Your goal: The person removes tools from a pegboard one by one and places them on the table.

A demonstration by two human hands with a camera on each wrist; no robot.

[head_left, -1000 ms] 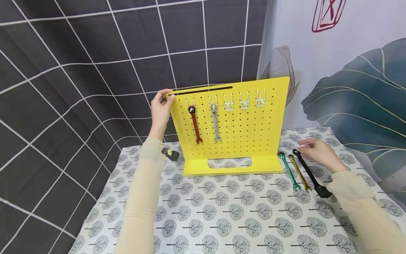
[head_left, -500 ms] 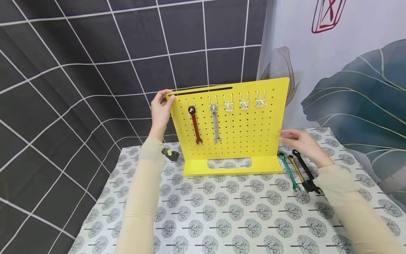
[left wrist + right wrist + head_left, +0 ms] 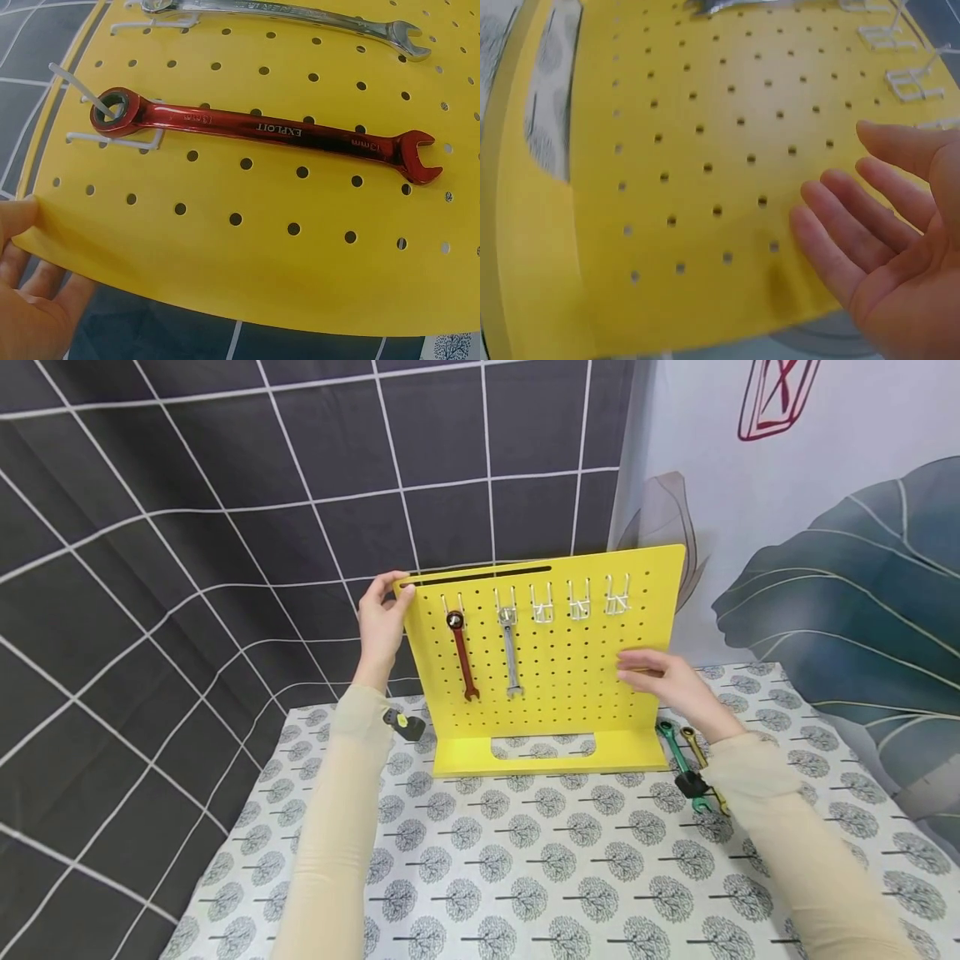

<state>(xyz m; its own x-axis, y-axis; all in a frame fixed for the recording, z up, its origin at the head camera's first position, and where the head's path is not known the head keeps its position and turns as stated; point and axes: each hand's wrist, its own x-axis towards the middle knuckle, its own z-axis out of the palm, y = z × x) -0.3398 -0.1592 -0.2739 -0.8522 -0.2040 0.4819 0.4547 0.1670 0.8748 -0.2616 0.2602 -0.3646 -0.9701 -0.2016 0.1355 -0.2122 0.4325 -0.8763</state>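
My left hand (image 3: 381, 625) pinches the upper left corner of the yellow pegboard (image 3: 555, 693), thumb in front and fingers behind. A red combination wrench (image 3: 262, 131) hangs by its ring end from a white hook beside that hand. To its right hangs a silver wrench (image 3: 512, 656). In front of the board's right side is my right hand (image 3: 671, 685), holding nothing, its fingers extended in the right wrist view. White hooks (image 3: 578, 602) with nothing on them line the upper right of the board. Whether the right fingertips touch the board, I cannot tell.
Right of the board's base lie a green wrench (image 3: 672, 747) and a gold wrench (image 3: 693, 745) on the tree-print tablecloth (image 3: 525, 860), partly covered by my right wrist and its camera. A dark grid curtain (image 3: 300, 527) hangs behind and to the left.
My right hand has moved left from over the wrenches to the front of the board. My forearm now hides the black wrench. The left hand keeps its hold on the corner.
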